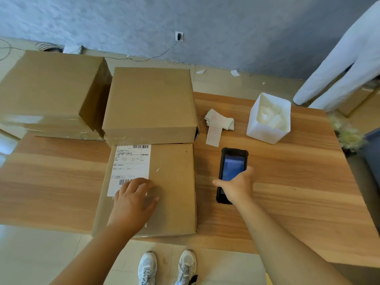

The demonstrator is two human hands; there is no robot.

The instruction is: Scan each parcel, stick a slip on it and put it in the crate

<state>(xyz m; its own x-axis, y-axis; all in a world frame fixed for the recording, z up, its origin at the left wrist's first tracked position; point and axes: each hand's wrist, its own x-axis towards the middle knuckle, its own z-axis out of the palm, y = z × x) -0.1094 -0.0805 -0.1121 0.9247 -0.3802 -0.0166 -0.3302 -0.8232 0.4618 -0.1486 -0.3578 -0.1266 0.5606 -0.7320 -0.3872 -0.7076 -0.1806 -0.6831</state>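
A flat cardboard parcel [172, 188] lies at the table's near edge with a white shipping label [131, 163] on its top left. My left hand [133, 199] rests on the parcel, fingers spread over the label's lower barcode. To the right, my right hand [236, 187] grips a black handheld scanner [233, 163] with a lit blue screen; whether the scanner touches the table, I cannot tell. A small pile of white slips [218, 122] lies behind the scanner. Two more cardboard parcels, one [152, 103] behind the near parcel and a larger one [47, 89] left of it, sit at the back.
A white box [267, 130] holding crumpled white paper stands at the back right of the wooden table [298, 192]. A white cloth-covered object [339, 68] leans at the far right. Cables run along the floor by the grey wall. My shoes show below the table edge.
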